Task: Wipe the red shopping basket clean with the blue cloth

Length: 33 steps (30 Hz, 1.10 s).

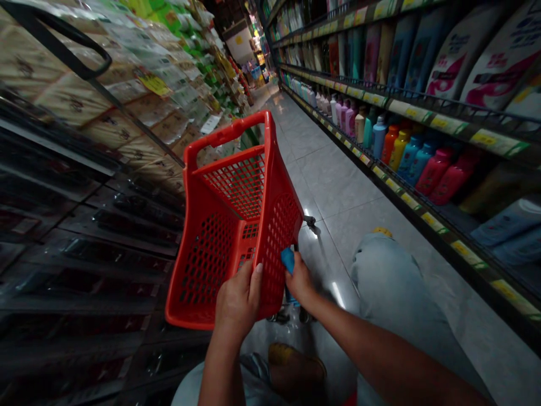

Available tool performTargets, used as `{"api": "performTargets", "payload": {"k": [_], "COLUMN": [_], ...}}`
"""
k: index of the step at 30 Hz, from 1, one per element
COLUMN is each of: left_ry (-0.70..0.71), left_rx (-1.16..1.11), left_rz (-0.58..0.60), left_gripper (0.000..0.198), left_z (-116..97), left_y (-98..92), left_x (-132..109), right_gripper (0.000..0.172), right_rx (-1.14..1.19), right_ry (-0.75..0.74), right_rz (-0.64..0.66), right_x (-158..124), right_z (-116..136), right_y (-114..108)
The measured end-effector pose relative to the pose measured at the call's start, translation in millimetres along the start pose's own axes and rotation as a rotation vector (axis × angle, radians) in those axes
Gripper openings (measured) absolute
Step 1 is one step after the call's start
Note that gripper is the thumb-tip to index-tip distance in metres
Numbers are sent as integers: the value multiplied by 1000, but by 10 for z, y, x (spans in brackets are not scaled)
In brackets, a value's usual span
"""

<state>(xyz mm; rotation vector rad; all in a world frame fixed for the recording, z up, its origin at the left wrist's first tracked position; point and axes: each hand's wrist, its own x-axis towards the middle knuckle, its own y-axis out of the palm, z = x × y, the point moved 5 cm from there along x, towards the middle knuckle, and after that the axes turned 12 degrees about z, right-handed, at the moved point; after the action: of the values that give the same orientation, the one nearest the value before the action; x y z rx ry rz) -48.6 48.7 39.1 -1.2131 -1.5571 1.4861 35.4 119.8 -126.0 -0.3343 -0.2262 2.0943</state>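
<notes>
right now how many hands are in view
2: the left hand on the rim of the red basket, and the right hand holding a blue cloth at its outer side; none seem hidden.

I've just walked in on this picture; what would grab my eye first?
Probably the bright red plastic shopping cart in the middle of the aisle, with the person's left hand gripping its near rim. Next, the blue cloth in the right hand, vivid against the cart's red side. Then the colorful row of bottles on the lower shelf at the picture's right.
</notes>
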Motion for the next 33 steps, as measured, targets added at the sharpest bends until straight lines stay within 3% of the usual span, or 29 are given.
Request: {"api": "performTargets", "payload": {"k": [2,7,10,12,14,18,21,26,28,30,33], "left_ry": [25,22,-11,-48,-75,-49,-97,-184,-192,-183,-155], "left_rx": [-25,-60,-29,-5,14,74,230,331,357,382,410], "left_rz": [-17,-19,9,43,99,228,210,167,169,175,183], "left_gripper": [43,46,49,51,50,42,39,42,42,41,39], "left_z": [16,63,76,99,114,-19,-201,-355,-338,-306,-267], "left_y": [-18,13,57,60,20,-183,-338,-327,-293,-275,-262], "left_x": [0,50,52,50,78,313,600,868,869,846,814], "right_gripper": [48,54,50,48,48,44,46,45,44,45,52], "right_rx": [21,18,1,-5,-7,-21,-41,-23,1,14,-4], "right_ry": [13,-286,-128,26,83,-168,-308,70,125,31,-246], "right_rz": [-10,-99,-39,25,47,-26,-61,71,68,3,-116], "right_x": [32,337,564,626,634,656,670,650,673,754,862], "right_z": [16,498,425,262,189,481,598,137,144,345,694], "right_y": [32,-245,-372,-363,-341,-401,-426,-216,-206,-297,-486]}}
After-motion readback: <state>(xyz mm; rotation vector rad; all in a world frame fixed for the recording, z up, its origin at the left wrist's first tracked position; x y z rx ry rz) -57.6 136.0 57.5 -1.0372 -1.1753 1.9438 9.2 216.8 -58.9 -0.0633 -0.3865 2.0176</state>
